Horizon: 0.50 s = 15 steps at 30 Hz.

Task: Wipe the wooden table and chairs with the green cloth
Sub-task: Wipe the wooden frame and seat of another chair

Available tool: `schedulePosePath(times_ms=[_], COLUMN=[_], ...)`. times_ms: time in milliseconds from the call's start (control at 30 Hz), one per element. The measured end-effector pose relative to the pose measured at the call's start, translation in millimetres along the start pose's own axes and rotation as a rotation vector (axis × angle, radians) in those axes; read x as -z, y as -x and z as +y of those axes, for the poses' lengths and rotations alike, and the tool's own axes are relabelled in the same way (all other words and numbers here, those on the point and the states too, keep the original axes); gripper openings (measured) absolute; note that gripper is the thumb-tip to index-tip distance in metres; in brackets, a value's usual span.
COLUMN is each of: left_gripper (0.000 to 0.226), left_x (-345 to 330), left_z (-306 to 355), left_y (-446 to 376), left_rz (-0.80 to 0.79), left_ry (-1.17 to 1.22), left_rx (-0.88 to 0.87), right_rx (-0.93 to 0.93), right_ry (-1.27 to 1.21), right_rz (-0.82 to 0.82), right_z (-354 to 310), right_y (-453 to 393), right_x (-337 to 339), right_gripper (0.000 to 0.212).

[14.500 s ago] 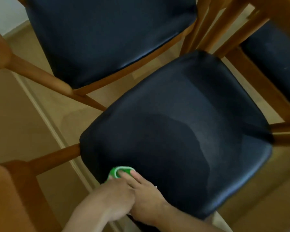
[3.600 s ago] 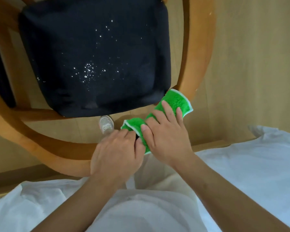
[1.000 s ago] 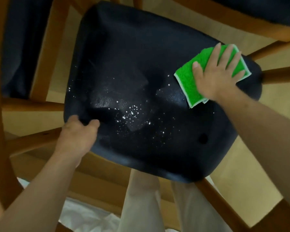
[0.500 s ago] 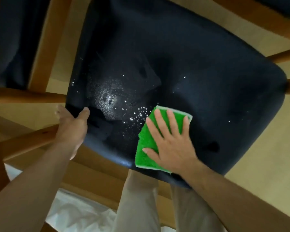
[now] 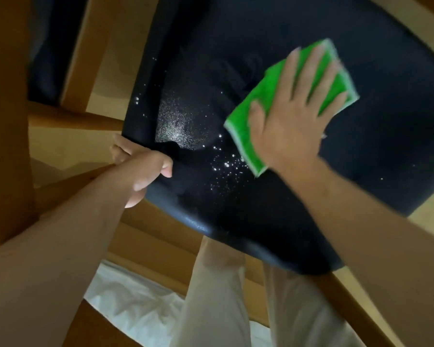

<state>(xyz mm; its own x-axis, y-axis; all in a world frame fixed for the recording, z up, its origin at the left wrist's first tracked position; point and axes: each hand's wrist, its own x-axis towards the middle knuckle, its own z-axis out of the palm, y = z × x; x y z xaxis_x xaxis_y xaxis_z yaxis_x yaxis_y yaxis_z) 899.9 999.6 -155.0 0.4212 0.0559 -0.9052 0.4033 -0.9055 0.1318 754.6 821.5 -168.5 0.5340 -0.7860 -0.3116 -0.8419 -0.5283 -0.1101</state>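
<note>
Closest to the camera, pale trouser legs [image 5: 218, 296] stand right against the seat's near edge, with white fabric [image 5: 135, 309] below them. Left hand [image 5: 140, 169] grips the near-left corner of the black seat [image 5: 273, 216], thumb on top and fingers curled under the edge, looks like it's steadying the chair. Further in, white specks [image 5: 226, 166] and a shiny patch [image 5: 173, 126] sit between the two hands. Right hand [image 5: 293, 116] is flat on the green cloth [image 5: 256, 116], fingers spread and straight, pressing it onto the middle of the seat.

Risk as I see it: the cloth is up beyond the specks, so a stroke toward the near edge could just shove crumbs onto the trousers or floor. Cloth isn't gripped either, so it might bunch or slip out. Wooden frame [image 5: 5, 121] looks undone too, easy to forget.
</note>
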Motion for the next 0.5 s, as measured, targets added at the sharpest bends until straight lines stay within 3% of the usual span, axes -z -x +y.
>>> schedulePosePath(times_ms=[267,400,500], left_gripper=[0.121,0.12,0.12], left_x=[-4,-4,-5], left_z=[5,5,7], left_y=[4,4,3], left_rz=[0.017,0.014,0.038], left_ry=[-0.007,-0.007,-0.046], left_rx=[0.009,0.011,0.022], right_rx=[0.672,0.736,0.549], right_ry=[0.104,0.085,0.084], right_rz=[-0.218,-0.147,-0.008], right_z=[-6,15,28], right_y=[160,124,52], right_x=[-51,-43,-23], right_gripper=[0.085,0.084,0.076])
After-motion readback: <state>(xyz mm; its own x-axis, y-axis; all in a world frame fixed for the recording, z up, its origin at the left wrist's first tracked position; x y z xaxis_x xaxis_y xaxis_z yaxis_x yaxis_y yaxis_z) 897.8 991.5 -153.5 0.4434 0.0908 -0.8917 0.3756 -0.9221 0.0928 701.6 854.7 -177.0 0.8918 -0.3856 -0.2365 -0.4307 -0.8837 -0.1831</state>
